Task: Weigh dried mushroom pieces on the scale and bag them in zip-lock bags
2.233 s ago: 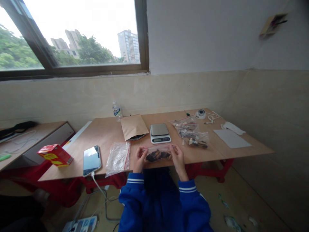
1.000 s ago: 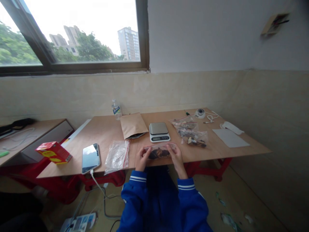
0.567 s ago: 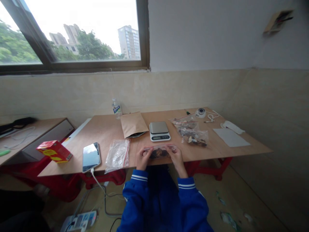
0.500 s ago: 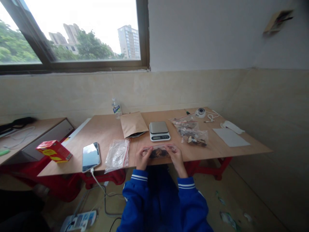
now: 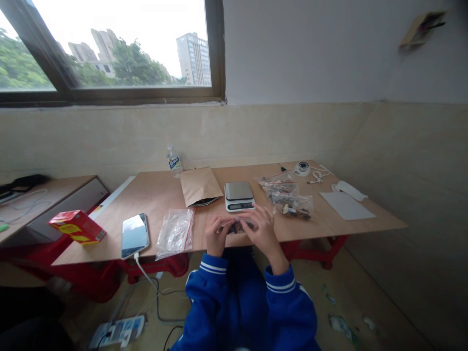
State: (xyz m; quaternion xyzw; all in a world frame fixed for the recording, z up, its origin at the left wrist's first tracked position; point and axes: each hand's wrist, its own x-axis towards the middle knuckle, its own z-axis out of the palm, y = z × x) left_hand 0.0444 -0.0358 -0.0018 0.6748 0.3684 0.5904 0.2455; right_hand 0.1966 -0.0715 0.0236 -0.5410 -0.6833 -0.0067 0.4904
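A small clear zip bag (image 5: 236,228) with dark brown pieces in it is held at the table's front edge, partly hidden by my fingers. My left hand (image 5: 216,234) pinches its left end. My right hand (image 5: 262,229) grips along the top edge toward the middle, thumb and forefinger pressed together. Just beyond the hands stands a white digital kitchen scale (image 5: 239,196) with a bare metal plate. Filled zip bags (image 5: 292,204) of dark and pale pieces lie right of the scale. To the left is a flat clear zip bag (image 5: 175,234) with a red seal line.
A brown paper pouch (image 5: 201,186) lies behind, its mouth toward me, near a plastic bottle (image 5: 174,163). Left are a phone (image 5: 135,235) on a white cable and a red box (image 5: 77,226). Right are a white camera (image 5: 302,168) and white paper (image 5: 346,205).
My right hand has slid left along the bag's top edge, closer to my left hand, with its other fingers lifted. My left hand keeps its hold. The view has shifted slightly.
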